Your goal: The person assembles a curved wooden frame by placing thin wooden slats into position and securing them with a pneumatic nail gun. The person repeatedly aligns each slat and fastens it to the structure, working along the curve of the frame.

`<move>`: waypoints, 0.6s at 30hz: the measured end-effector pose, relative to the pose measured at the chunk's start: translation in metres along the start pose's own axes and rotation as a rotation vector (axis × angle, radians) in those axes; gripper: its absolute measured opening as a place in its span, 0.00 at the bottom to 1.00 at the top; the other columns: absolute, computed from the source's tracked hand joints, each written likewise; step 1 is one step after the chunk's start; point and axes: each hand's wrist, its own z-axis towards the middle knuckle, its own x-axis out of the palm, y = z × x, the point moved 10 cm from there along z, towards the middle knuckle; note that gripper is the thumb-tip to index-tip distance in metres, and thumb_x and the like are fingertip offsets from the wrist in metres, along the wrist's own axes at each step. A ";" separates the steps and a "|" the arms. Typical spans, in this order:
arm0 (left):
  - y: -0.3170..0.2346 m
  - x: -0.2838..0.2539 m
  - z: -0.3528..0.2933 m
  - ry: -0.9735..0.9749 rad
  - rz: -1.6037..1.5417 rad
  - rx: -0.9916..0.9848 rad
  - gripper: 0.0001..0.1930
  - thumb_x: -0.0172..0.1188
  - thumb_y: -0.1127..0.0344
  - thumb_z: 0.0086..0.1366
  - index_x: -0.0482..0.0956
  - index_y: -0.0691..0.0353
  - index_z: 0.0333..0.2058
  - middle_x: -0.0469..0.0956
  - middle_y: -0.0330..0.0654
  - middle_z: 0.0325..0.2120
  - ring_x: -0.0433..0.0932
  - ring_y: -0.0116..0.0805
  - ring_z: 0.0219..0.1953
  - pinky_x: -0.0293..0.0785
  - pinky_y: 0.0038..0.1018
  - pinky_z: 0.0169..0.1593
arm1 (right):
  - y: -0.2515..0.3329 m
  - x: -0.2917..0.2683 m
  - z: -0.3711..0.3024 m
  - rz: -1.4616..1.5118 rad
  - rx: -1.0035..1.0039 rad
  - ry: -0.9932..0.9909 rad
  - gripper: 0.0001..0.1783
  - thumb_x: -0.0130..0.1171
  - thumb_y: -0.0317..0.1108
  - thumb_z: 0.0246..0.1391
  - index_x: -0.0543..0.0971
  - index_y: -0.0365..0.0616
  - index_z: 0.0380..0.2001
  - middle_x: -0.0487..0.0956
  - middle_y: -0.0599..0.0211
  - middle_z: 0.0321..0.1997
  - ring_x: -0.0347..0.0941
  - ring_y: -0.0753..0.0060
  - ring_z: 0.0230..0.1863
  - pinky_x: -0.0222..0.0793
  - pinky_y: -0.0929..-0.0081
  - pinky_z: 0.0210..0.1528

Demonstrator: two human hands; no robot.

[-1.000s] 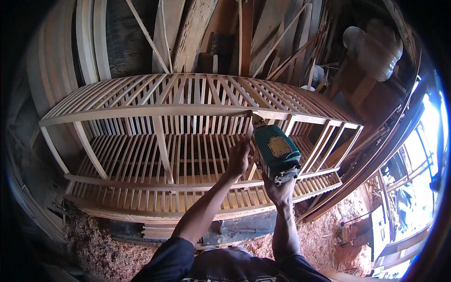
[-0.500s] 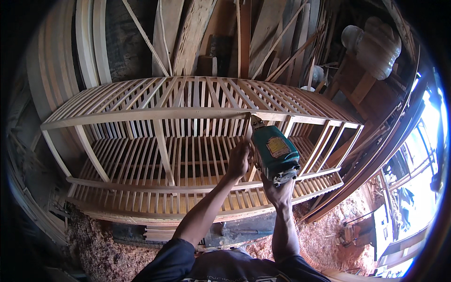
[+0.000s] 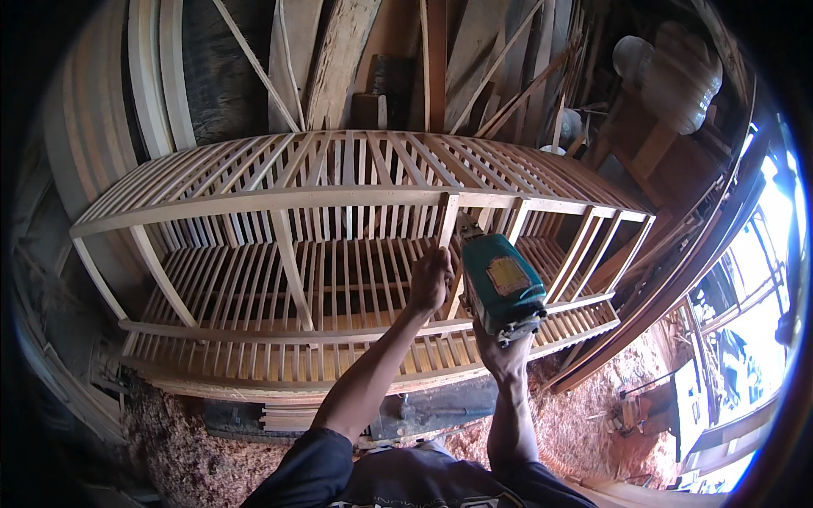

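A long wooden slatted frame (image 3: 246, 202) lies across the view in front of me, with rows of thin slats and several upright posts. My left hand (image 3: 431, 279) is closed around a wooden upright (image 3: 448, 222), whose top end meets the frame's long upper rail. Just right of that post, my right hand (image 3: 506, 349) grips a teal nail gun (image 3: 501, 275) from beneath, and the tool's body hides most of its fingers. The nail gun's metal nose (image 3: 467, 225) points toward the upper rail, a little below it and beside the post.
Boards and planks (image 3: 343, 63) lean behind the frame. Large clear plastic bottles (image 3: 677, 80) stand at the far right. Wood shavings (image 3: 229, 466) cover the floor near me. A bench (image 3: 440, 406) with a stack of thin strips (image 3: 292, 418) lies under the frame's near side.
The nail gun has moved slightly down and right, away from the upper rail, uncovering the top of the post. My left hand keeps its grip on the post.
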 end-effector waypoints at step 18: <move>-0.015 -0.001 0.000 -0.045 0.057 0.131 0.18 0.44 0.53 0.74 0.70 0.62 0.34 0.68 0.35 0.16 0.67 0.23 0.19 0.63 0.25 0.25 | -0.001 0.015 0.010 0.012 -0.052 0.046 0.16 0.64 0.33 0.42 0.79 0.37 0.36 0.79 0.53 0.37 0.78 0.56 0.39 0.73 0.63 0.41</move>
